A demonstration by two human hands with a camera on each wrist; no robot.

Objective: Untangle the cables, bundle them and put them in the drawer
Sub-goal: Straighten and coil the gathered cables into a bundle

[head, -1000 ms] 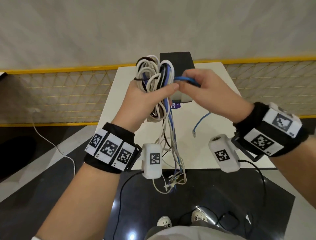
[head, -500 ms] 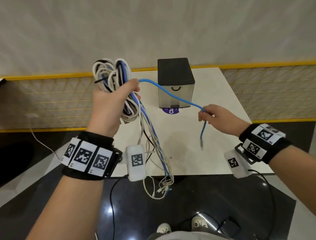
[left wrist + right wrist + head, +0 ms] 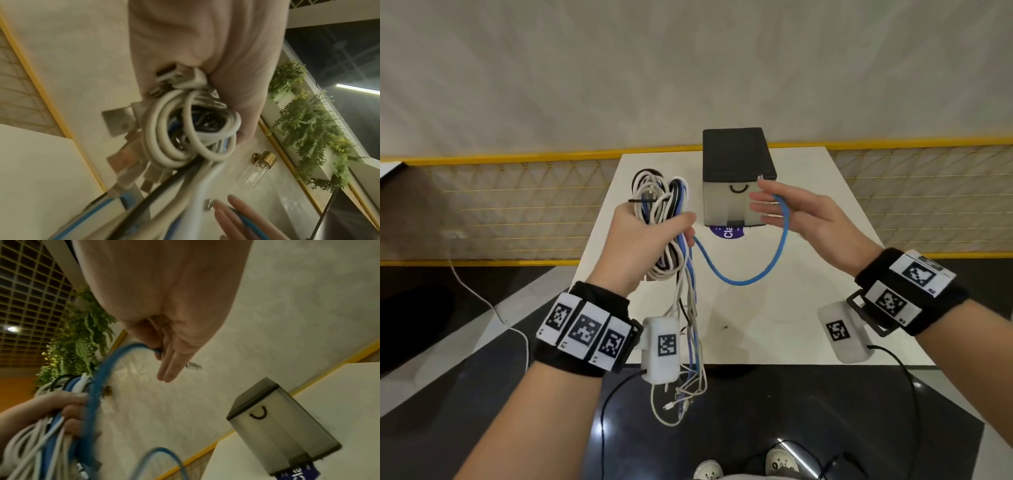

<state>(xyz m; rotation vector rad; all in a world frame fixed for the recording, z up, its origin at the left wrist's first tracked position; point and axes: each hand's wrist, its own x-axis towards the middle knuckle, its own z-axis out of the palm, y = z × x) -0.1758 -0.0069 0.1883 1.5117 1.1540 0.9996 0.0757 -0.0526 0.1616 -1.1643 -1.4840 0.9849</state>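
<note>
My left hand (image 3: 654,233) grips a looped bundle of white, black and blue cables (image 3: 659,202) above the white table (image 3: 791,325); loose ends hang below the table's front edge. A blue cable (image 3: 743,281) sags in a loop from the bundle to my right hand (image 3: 762,200), which pinches it near its end, the other fingers straight, just in front of the drawer box (image 3: 736,154). The small box has a black top and a shut grey drawer with a curved handle. In the left wrist view the coils (image 3: 185,129) fill my palm. In the right wrist view the blue cable (image 3: 115,360) runs into my fingers (image 3: 172,368).
A purple label (image 3: 727,233) lies under the box's front. A yellow mesh fence (image 3: 517,205) runs behind the table, with a grey wall beyond. A thin white cord (image 3: 482,301) trails over the floor at the left. My shoes (image 3: 777,462) stand below the table's near edge.
My right hand rose from the lower right to the drawer front, so the blue cable went from taut to a slack loop. My left hand moved right and down with the bundle.
</note>
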